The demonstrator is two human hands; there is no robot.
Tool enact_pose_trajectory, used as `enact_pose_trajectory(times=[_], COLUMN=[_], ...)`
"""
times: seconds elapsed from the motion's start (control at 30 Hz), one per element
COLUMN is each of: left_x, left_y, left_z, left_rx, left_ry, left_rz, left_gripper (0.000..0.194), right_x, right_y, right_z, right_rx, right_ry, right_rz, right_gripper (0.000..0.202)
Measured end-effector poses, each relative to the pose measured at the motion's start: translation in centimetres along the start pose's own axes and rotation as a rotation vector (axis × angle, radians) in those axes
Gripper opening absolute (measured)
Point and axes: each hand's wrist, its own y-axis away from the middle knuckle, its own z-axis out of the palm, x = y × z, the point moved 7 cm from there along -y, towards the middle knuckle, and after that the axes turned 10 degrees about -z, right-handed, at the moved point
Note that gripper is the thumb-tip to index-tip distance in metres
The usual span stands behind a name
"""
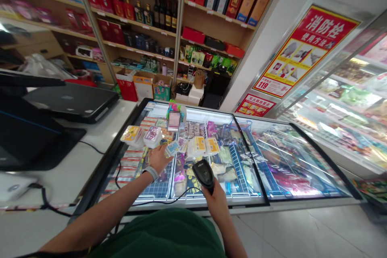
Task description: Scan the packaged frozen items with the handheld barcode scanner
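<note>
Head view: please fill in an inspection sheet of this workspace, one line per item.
Surface: glass-topped chest, packaged goods visible through the glass.
Job's things: black handheld scanner; blue-labelled pack; white packs with yellow labels and two tubs on the glass.
Clutter: multicoloured item beyond the packs, partly blurred out.
Hands: right hand grips the scanner; left hand is at the blue-labelled pack, grip unclear.
Cables: black cable curves across the glass towards the right hand.
Surroundings: stocked shelves behind; counter at left; red-and-yellow sign at right.
</note>
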Motion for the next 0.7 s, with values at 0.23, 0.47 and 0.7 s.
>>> enact_pose_trajectory(times=[0.23,0.47,0.7], left_x=[-1.5,-2.6,-3.4], left_y=[2.9,4.1,5.1], left_z=[-3.9,-6.7,-9.8], left_rx=[0.093,0.263,0.350], left_ry=[-0.009,0.000,-0.004], left_rz=[0.063,0.129,0.122], left_gripper=[0.057,0.057,0.055], right_x=[-1.2,-3.1,-5.9], right_y=[-0.5,-1.2,-2.4], right_z=[0.5,0.7,1.4], right_rx=[-0.054,-0.116,-0.205], right_ry=[0.009,-0.025,-0.052], right_rz=[-0.064,-0.130,-0.207], right_gripper=[0.025,0.025,0.021])
